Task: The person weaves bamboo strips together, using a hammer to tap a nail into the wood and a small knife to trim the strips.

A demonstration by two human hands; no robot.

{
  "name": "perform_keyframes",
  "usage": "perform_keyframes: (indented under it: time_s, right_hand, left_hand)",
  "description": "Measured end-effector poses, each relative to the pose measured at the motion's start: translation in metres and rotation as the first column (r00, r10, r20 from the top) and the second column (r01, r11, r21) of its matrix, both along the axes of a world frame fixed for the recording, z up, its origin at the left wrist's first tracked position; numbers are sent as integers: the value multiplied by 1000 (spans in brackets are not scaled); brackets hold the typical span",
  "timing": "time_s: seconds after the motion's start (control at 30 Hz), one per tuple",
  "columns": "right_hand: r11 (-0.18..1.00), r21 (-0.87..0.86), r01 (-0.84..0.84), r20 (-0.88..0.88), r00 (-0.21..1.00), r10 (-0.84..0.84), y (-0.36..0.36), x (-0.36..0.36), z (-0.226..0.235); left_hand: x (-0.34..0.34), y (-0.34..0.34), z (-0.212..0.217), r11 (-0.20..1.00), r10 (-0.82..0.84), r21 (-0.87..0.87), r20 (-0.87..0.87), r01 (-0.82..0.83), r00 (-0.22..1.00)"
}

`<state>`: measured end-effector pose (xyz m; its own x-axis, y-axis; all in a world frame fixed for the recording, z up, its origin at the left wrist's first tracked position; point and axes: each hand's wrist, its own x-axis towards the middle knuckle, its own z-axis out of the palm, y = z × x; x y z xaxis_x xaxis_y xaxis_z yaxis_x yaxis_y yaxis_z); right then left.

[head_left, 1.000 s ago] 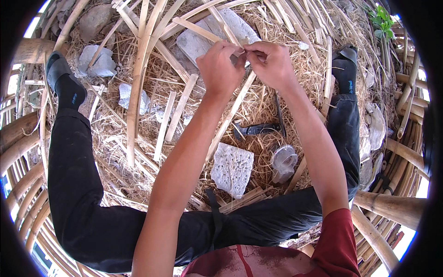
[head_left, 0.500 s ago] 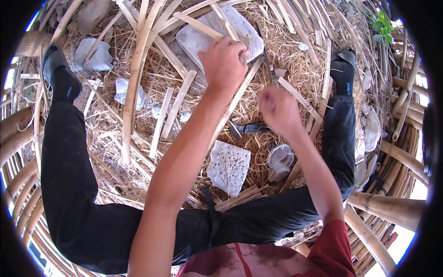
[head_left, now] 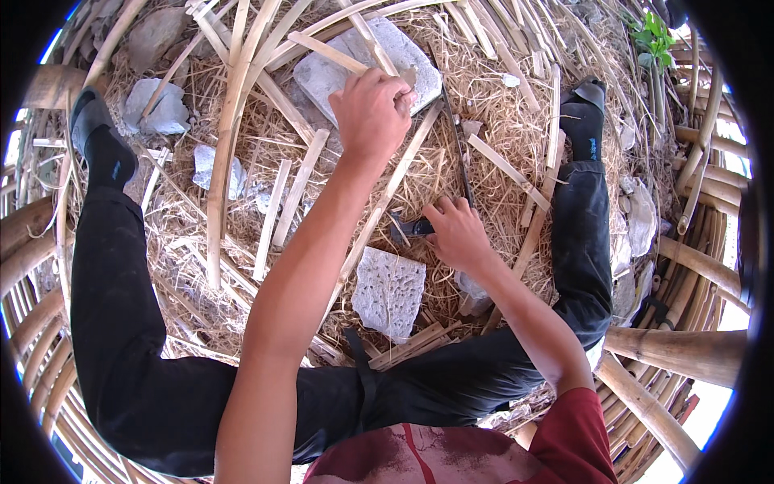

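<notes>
My left hand (head_left: 372,113) is closed on a bamboo strip (head_left: 329,53) at the near side of a pale stone block (head_left: 415,56). A small tan end shows by its fingers, and another strip crosses the block. Lower right, my right hand (head_left: 458,232) has its fingers curled over the right end of a short dark tool (head_left: 417,227) lying on the straw. What kind of tool it is does not show. A long, thin dark blade (head_left: 461,153) runs from beside the block down to the right hand's fingers; whether they touch it is unclear.
A pitted grey stone (head_left: 389,292) lies between my legs, with a clear plastic cup (head_left: 472,290) partly behind my right forearm. Loose bamboo strips (head_left: 301,187) and straw cover the ground. Bamboo poles (head_left: 685,355) stand along the right side; a green plant (head_left: 653,39) grows at far right.
My right hand has come down and left from above the straw onto the dark tool. More of the thin blade shows. The left hand stays at the block; the whole view has shifted slightly.
</notes>
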<state>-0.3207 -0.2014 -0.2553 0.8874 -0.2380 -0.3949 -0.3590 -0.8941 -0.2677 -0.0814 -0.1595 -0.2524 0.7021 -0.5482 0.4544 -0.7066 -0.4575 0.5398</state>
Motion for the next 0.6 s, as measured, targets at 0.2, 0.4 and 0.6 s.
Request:
perform_keyframes:
  time_s: [0.2,0.4,0.6]
  right_hand:
    - [949,309,63,-122,992,-26,-20,10,7]
    - [188,909,372,-221,812,-540,-46,-1,33]
    - [69,963,261,-108,607,-788,-49,42,67]
  left_hand:
    - [3,4,-2,1000,-12,0,-34,12,999]
    - [-1,3,-2,999,-26,28,-48,27,999]
    - [1,6,-2,1000,-17,-6,-64,17,998]
